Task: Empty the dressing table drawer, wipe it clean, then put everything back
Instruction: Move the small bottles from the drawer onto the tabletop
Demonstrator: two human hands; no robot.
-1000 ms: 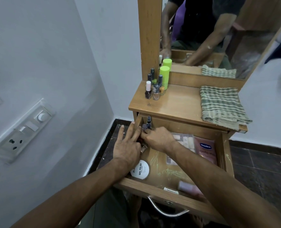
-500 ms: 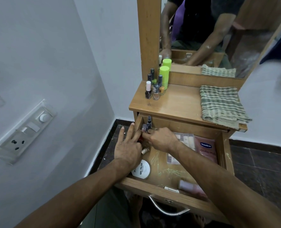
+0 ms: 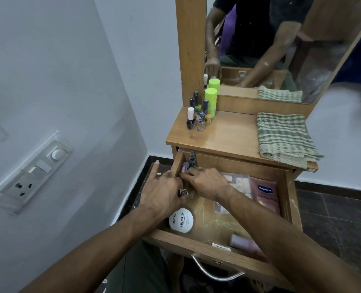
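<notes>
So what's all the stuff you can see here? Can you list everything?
nail polish bottles on top: about seven, dark, clear and yellow, back left of the tabletop
green tubes: one plus its mirror image, bright green, behind those bottles
cloth: one, green checked, folded on the tabletop's right
drawer: one, wooden, pulled open
nail polish bottles in drawer: a few, dark, back left corner
round tub: one, white, front left of drawer
clear pouch: one, middle
pink sachet: one, right side
switchboard: one, white, left wall
left hand: grip on a small bottle
right hand: grip on bottles at that corner
</notes>
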